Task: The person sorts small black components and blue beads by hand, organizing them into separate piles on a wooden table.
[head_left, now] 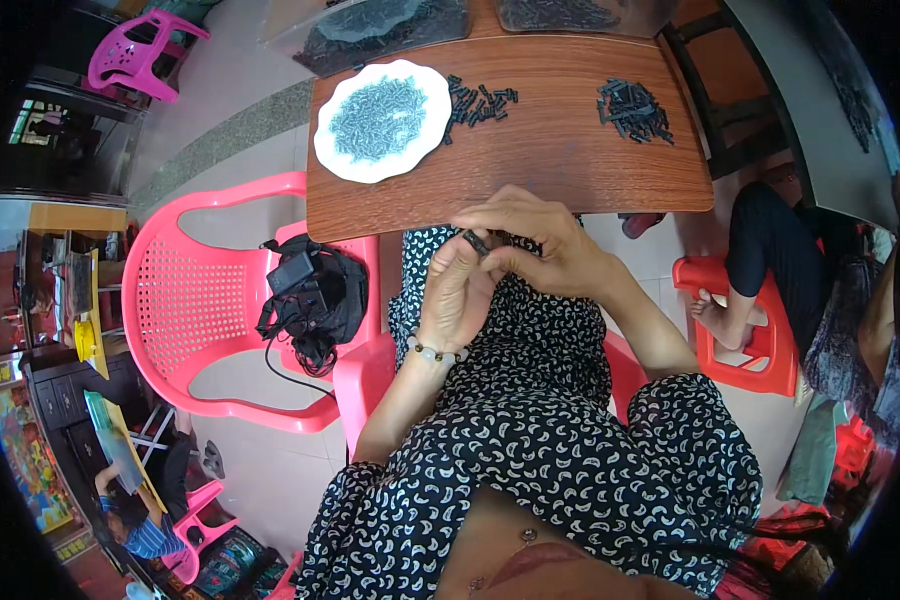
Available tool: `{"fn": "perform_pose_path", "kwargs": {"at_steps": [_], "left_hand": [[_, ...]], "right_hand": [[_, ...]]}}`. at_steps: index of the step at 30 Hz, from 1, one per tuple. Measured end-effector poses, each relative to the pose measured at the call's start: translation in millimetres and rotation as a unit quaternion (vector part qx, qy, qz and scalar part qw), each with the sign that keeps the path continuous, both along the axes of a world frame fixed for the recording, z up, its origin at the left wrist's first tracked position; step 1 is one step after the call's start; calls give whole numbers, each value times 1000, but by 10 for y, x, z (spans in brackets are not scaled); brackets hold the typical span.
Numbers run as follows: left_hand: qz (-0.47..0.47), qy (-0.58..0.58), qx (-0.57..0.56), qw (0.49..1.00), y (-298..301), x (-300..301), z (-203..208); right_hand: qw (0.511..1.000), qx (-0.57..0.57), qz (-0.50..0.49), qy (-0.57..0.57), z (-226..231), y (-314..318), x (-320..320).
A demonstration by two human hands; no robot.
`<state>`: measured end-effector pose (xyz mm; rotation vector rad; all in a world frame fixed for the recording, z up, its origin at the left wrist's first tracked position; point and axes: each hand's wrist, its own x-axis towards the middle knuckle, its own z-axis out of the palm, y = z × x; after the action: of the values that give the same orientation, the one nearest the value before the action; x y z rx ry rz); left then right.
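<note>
Just off the table's near edge, my left hand [454, 290] pinches a small black cylindrical piece [477, 243] between thumb and fingers. My right hand [555, 245] reaches in from the right, its thumb and fingertips closed at that same piece; its fingers partly hide the piece. A white scalloped plate [328, 152] on the wooden table holds many small clear-grey pieces [378, 118]. Beside the plate lie loose short black pieces [482, 104]. At the table's right is a heap of similar black pieces [634, 110].
Two clear bins [385, 35] of dark pieces stand at the table's far edge. On my left, a pink chair [185, 290] carries a black bag with cables [315, 295]. At right, a person's bare foot [722, 318] rests by a red stool [740, 365]. Another person sits at lower left.
</note>
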<state>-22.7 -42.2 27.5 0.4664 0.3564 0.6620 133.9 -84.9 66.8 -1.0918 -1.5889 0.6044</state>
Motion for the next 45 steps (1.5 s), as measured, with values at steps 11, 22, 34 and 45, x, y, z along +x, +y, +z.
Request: {"fn": "perform_pose_path", "kwargs": {"at_steps": [11,22,34,45], "left_hand": [[-7,-17,27,999,4,-22,-165],[-27,-14,55,998,9,-26,-198],[30,-28,-68,997,15,45,-103],[4,-41,-35,999,54,55,-135]], "right_hand": [[1000,1,24,-13,-2,3,47],[994,92,-32,-56,-30,-4,-23],[994,56,-87,-43,42,1,39],[989,60,-114,-71,-35,53,32]]}}
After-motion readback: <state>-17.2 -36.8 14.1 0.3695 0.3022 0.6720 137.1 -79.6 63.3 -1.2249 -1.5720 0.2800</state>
